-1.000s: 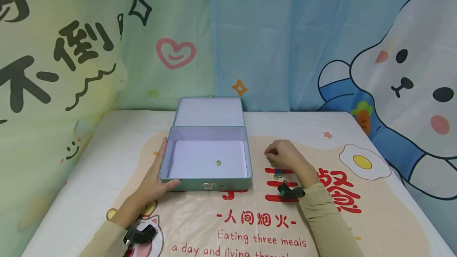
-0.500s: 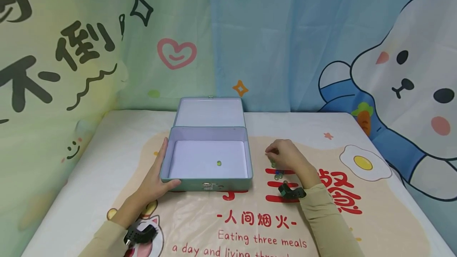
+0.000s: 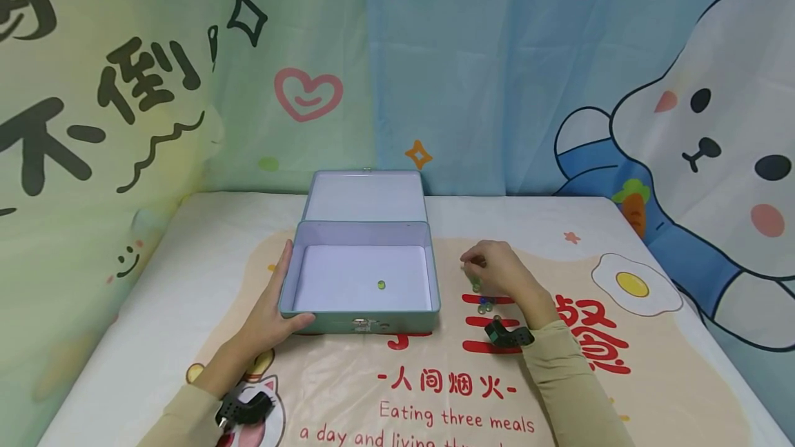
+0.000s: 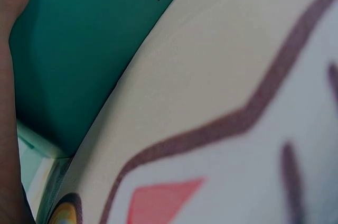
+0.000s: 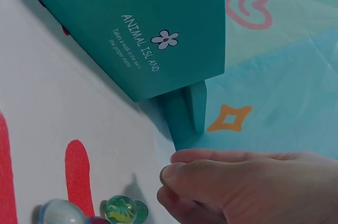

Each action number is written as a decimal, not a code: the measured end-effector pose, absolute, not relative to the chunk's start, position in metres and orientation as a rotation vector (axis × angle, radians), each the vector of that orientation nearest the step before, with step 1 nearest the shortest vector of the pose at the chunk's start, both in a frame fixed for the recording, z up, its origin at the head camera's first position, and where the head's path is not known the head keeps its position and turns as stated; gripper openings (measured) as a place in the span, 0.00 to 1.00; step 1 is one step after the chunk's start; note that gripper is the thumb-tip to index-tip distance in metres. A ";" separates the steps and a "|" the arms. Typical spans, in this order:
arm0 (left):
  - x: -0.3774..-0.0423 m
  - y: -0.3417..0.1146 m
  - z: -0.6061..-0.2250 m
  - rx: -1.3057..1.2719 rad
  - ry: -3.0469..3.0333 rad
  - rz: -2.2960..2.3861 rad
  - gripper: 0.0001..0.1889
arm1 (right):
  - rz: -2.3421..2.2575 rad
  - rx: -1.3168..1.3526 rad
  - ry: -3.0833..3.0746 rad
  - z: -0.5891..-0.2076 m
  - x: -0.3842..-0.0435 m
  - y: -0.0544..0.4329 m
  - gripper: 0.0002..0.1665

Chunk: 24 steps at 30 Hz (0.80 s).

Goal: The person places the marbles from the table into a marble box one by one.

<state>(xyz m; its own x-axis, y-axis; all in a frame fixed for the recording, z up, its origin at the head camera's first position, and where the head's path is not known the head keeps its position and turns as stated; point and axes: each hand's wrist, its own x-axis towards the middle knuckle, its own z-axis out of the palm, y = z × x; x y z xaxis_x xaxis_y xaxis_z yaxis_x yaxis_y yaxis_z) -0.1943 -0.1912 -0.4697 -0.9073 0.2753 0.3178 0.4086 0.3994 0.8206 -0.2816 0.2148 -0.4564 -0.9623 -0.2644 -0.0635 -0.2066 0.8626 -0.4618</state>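
A green tin box (image 3: 359, 323) with a pale inside stands on the table, its hinged lid (image 3: 365, 195) laid back. One yellow-green marble (image 3: 381, 285) lies inside. My left hand (image 3: 268, 309) grips the box's front left corner, fingers along the side and thumb at the front. To the right of the box, my right hand (image 3: 499, 269) is low over the table, thumb and fingertips together; whether a marble is between them, I cannot tell. Just below it lie a green marble (image 5: 120, 209) with yellow swirls and several others, including a whitish marble (image 5: 60, 214).
A printed tablecloth (image 3: 447, 426) with red lettering covers the table. Black wrist devices sit on the left wrist (image 3: 245, 407) and right wrist (image 3: 506, 333). Behind the table hangs a curtain (image 3: 441, 74) with cartoon prints.
My right hand has shifted very slightly upward in the head view, showing a little more of the green marble below it. The left hand and box stay as they were.
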 end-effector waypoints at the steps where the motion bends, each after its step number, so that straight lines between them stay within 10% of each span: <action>1: -0.194 -0.191 -0.469 -0.618 -2.517 -1.531 0.62 | -0.704 -0.373 2.913 -0.456 -0.281 0.215 0.13; 24: -0.206 -0.197 -0.493 -0.614 -2.519 -1.503 0.64 | -0.832 -0.559 3.026 -0.449 -0.287 0.217 0.11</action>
